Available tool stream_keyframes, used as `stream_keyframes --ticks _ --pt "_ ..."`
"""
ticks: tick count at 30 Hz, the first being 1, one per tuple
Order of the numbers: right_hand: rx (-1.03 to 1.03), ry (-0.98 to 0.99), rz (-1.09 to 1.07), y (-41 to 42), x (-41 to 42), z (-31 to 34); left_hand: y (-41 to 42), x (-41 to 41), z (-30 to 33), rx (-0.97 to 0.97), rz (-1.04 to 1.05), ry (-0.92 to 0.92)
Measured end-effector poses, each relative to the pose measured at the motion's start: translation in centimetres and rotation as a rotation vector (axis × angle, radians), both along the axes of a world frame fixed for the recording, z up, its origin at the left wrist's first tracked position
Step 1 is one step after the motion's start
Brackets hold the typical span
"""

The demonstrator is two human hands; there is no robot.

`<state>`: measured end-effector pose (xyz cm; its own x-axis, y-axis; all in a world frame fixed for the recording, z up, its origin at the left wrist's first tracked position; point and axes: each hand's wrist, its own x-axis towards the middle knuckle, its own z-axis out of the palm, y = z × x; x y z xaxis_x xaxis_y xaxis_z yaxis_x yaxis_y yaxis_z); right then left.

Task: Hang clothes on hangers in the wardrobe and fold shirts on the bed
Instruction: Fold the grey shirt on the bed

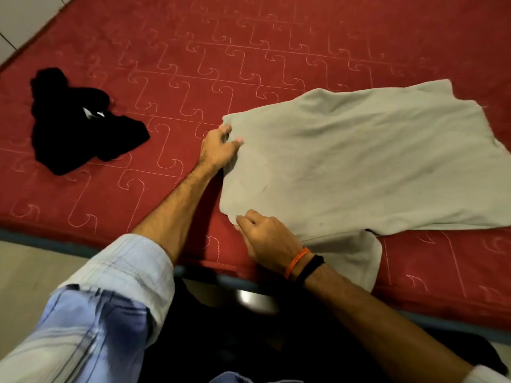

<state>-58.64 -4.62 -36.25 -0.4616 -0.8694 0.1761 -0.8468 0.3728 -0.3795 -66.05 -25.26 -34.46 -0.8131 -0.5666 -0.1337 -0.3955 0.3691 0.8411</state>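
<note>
Hands [265, 239] — rumpled grey shirt [359, 161]

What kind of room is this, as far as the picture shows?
Most likely a bedroom. A red quilted mattress fills the view, with a grey shirt spread on it and a crumpled black garment beside. Pale floor tiles show at the edge.

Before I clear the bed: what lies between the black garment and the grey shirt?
In the head view, only bare red mattress separates the black garment from the grey shirt; the left hand grips the shirt's near edge.
</note>
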Motion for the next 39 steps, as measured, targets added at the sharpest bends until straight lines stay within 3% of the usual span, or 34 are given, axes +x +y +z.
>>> stream_keyframes --ticks 3,9,12,18,33,39 --pt "-0.005 -0.053 0.018 -2.3 0.5 0.1 -1.6 0.2 0.7 -0.009 -0.112 -0.041" --pt "-0.063 -0.127 0.032 -7.8 2.3 1.1 -5.6 1.3 1.6 -0.261 -0.107 -0.119" --pt "-0.035 -0.123 0.019 -8.8 3.1 1.1 -6.5 2.5 0.8 -0.194 0.001 -0.052" --pt "0.018 0.101 -0.048 -7.3 3.8 0.7 -5.8 4.0 -0.6 -0.144 0.051 0.059" --pt "-0.095 -0.116 0.025 -12.9 4.4 -0.4 -8.8 3.6 -0.1 -0.317 0.033 0.024" --pt "-0.093 -0.115 0.036 -14.2 5.3 -0.4 -10.1 4.5 -0.2 -0.371 0.036 -0.040"
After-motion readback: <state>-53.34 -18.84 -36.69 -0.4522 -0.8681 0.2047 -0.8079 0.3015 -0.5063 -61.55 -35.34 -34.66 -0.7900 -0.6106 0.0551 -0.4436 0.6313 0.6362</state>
